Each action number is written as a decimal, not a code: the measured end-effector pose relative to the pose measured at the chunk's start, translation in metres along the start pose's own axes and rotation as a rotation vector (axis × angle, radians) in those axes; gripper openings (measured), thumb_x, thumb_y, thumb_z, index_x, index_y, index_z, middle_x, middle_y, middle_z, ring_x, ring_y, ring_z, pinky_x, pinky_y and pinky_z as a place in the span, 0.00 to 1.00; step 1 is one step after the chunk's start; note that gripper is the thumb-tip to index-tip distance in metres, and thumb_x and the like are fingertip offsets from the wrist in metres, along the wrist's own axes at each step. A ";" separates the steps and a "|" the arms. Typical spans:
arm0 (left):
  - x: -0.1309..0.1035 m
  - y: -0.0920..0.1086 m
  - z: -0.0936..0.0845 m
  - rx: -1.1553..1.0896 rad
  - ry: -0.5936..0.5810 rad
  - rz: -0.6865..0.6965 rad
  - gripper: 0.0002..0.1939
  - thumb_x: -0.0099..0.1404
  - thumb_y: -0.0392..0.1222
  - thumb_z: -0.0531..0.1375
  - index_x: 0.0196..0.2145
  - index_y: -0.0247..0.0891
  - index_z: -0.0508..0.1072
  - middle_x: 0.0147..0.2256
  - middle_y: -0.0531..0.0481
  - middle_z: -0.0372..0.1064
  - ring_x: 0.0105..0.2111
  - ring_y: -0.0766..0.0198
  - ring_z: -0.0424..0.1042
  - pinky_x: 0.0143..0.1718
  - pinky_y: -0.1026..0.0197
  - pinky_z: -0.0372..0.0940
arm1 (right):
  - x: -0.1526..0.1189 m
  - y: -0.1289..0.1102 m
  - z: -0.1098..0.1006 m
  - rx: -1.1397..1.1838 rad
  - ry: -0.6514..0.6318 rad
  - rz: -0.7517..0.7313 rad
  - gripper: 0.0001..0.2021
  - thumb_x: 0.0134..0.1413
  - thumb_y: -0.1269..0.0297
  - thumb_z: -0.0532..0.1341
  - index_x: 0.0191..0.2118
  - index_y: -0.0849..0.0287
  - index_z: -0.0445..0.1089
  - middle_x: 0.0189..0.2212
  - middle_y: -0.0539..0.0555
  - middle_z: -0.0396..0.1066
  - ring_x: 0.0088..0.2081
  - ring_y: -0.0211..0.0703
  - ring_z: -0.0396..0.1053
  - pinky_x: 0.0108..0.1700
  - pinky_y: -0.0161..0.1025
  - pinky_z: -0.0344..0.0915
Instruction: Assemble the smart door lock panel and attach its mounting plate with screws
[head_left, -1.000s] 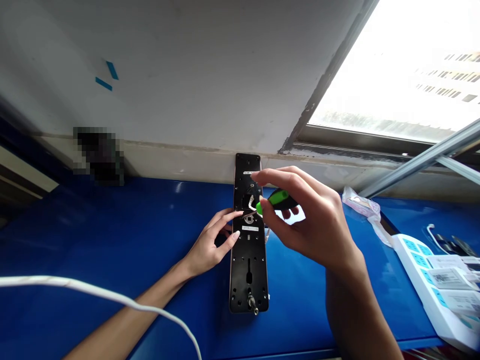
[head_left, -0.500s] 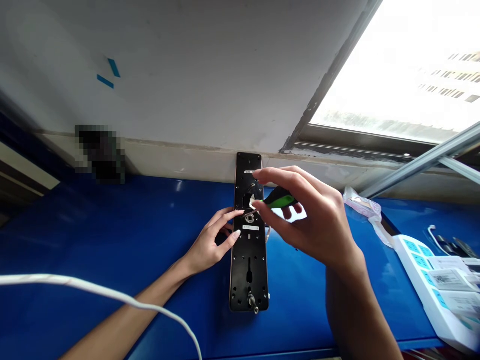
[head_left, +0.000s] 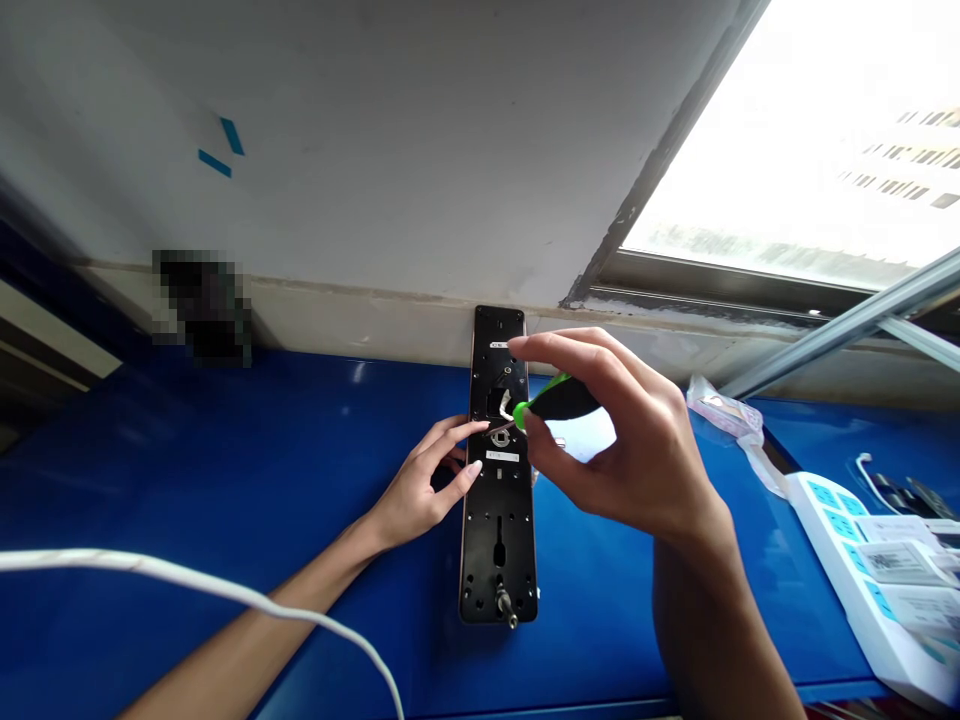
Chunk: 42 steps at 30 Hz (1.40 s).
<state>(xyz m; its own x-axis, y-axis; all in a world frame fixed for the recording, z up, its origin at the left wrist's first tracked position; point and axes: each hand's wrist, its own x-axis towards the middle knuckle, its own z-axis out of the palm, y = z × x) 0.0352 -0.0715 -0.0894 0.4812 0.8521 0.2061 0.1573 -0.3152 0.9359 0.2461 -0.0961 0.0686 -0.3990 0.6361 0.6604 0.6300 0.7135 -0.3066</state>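
Observation:
A long black lock panel (head_left: 499, 500) lies lengthwise on the blue table, its back with holes and slots facing up. My right hand (head_left: 626, 430) is closed on a green and black screwdriver (head_left: 559, 400), slanting across the panel. The shaft points down left toward the panel's middle; its tip is too small to make out. My left hand (head_left: 427, 485) lies at the panel's left edge, fingers apart, with index fingertip and thumb on its face near the screwdriver tip. A white wire (head_left: 505, 403) comes through an opening above. At the near end a metal spindle (head_left: 506, 606) sticks up.
A white cable (head_left: 225, 590) crosses the lower left over my left forearm. On the right are a white power strip (head_left: 847, 570), a plastic bag (head_left: 724, 410) and a metal frame bar (head_left: 840, 325). The wall (head_left: 375, 310) runs behind the panel's far end.
The screwdriver handle has turned in my right fingers, and its angle and the fingers' hold have shifted slightly. My left hand and the panel stay in place.

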 end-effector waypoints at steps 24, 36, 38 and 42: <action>0.000 0.000 0.000 -0.002 -0.005 0.003 0.23 0.76 0.49 0.58 0.67 0.55 0.65 0.70 0.47 0.56 0.50 0.57 0.74 0.55 0.51 0.75 | 0.000 0.003 0.000 0.034 -0.005 -0.009 0.24 0.57 0.75 0.64 0.58 0.53 0.69 0.48 0.54 0.77 0.40 0.40 0.77 0.38 0.38 0.77; 0.000 -0.001 0.000 -0.010 -0.002 -0.002 0.24 0.76 0.49 0.58 0.67 0.55 0.65 0.70 0.48 0.55 0.50 0.57 0.74 0.55 0.51 0.75 | -0.001 0.004 0.000 -0.014 0.028 -0.005 0.21 0.58 0.73 0.67 0.55 0.54 0.70 0.44 0.51 0.77 0.37 0.38 0.77 0.37 0.36 0.76; 0.000 -0.001 0.000 -0.005 -0.008 -0.007 0.24 0.76 0.49 0.58 0.67 0.55 0.65 0.69 0.48 0.55 0.50 0.58 0.74 0.55 0.51 0.74 | -0.001 0.005 0.001 -0.032 0.043 0.007 0.18 0.59 0.75 0.66 0.54 0.54 0.71 0.41 0.50 0.77 0.34 0.35 0.75 0.35 0.33 0.75; 0.000 0.000 -0.001 -0.003 -0.014 -0.010 0.23 0.76 0.49 0.58 0.67 0.56 0.65 0.70 0.49 0.55 0.50 0.58 0.74 0.56 0.51 0.74 | -0.001 0.005 0.000 0.038 0.012 -0.001 0.22 0.56 0.76 0.65 0.56 0.53 0.69 0.48 0.53 0.76 0.40 0.40 0.77 0.38 0.37 0.76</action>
<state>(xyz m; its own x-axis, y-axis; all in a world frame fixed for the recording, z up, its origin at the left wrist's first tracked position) 0.0343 -0.0714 -0.0896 0.4915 0.8492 0.1929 0.1593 -0.3055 0.9388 0.2495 -0.0933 0.0667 -0.3912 0.6320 0.6690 0.6036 0.7249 -0.3319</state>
